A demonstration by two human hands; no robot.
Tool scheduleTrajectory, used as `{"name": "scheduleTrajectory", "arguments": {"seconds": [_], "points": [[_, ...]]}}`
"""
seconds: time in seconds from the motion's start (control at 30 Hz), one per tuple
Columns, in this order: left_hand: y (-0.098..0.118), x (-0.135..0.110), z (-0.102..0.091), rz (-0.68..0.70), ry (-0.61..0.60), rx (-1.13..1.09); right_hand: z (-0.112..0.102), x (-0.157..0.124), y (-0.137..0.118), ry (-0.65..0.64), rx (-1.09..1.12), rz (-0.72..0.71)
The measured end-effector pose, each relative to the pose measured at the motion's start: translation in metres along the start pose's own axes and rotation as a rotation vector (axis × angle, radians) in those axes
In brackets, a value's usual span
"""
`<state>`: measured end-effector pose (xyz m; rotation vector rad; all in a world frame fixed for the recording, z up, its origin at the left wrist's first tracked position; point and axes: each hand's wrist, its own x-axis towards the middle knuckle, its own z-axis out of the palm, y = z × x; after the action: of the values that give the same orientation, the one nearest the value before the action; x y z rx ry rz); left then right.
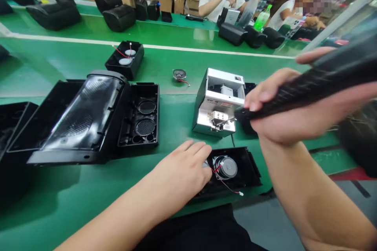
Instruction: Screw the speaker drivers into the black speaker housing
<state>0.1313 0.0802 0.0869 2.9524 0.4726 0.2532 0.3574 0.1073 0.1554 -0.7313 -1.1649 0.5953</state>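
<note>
An electric screwdriver (294,86) is gripped in my right hand (282,113), its bit tilted down to the front of a silver screw feeder (203,113). Below the feeder lies an open black speaker housing (250,168). Inside it, on the right, sits a round speaker driver (228,167) with red and dark wires ending in a small white plug. My left hand (188,168) reaches into the housing's left part, its fingers curled over a second driver that they mostly hide.
Left of the feeder stand another open housing (154,113) with two grilles and a large black case (107,125) with a clear shiny cover. A loose driver (179,74) and a housing with two drivers (140,57) lie farther back. Several people sit across the green bench (165,59).
</note>
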Motion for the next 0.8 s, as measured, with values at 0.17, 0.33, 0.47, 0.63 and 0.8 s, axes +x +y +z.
{"name": "scheduleTrajectory", "arguments": {"seconds": [0.17, 0.33, 0.47, 0.63, 0.8], "points": [[0.001, 0.001, 0.0, -0.021, -0.063, 0.013, 0.009, 0.004, 0.029, -0.02, 0.021, -0.006], [0.002, 0.0, 0.004, -0.049, -0.068, -0.019, 0.002, 0.003, 0.043, -0.043, 0.001, -0.013], [0.001, 0.002, 0.006, -0.1, -0.062, -0.019, 0.003, 0.002, 0.044, -0.013, 0.002, 0.012], [0.006, -0.002, 0.012, -0.12, -0.005, 0.067, 0.007, -0.007, 0.043, -0.097, -0.041, -0.026], [0.014, -0.01, 0.017, -0.277, -0.047, 0.061, 0.011, -0.013, 0.04, -0.115, -0.008, -0.026]]}}
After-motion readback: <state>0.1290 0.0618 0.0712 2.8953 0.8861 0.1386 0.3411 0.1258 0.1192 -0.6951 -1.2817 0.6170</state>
